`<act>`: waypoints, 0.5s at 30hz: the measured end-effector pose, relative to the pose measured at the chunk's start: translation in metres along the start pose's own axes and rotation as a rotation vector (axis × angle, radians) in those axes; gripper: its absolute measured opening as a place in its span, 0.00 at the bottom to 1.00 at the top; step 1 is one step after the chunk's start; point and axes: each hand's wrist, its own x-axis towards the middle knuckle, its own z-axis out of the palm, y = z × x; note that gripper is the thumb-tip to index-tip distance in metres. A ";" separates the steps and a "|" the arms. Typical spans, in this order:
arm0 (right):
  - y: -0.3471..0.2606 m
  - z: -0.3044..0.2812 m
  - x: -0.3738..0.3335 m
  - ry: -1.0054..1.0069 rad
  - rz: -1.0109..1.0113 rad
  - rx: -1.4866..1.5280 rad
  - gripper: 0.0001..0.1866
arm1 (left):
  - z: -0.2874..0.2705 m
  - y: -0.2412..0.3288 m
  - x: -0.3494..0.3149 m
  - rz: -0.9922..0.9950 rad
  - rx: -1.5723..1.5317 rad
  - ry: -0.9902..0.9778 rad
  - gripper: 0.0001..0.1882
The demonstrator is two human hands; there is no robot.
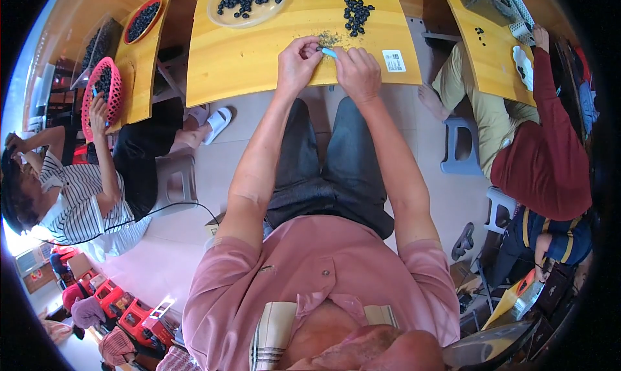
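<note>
Over the near edge of the yellow wooden table [252,67], both my hands meet in front of me. My left hand [297,64] is closed, pinching a small dark round piece [319,48] between thumb and fingertips; its exact kind is too small to make out. My right hand [359,73] grips a slim light-blue-handled tool [328,52], its tip against the dark piece. Dark crumbs [333,38] are scattered just beyond my fingers. Farther back lies a loose pile of shiny black round pieces [357,16].
A clear round tray [228,20] of black pieces stands at the far left of the table. A white label [393,61] sticks near the right edge. Co-workers sit at side tables; one at left has a pink basket [116,99]. A grey stool [460,148] stands at right.
</note>
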 end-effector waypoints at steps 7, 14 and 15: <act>0.000 0.000 -0.001 -0.033 0.005 -0.023 0.08 | 0.000 0.004 -0.001 0.014 0.099 -0.030 0.18; -0.001 0.000 0.000 -0.025 0.024 -0.017 0.08 | 0.000 0.008 -0.002 -0.042 0.097 -0.058 0.19; -0.001 0.000 0.000 -0.027 0.026 -0.024 0.08 | 0.000 0.009 -0.002 -0.042 0.098 -0.057 0.19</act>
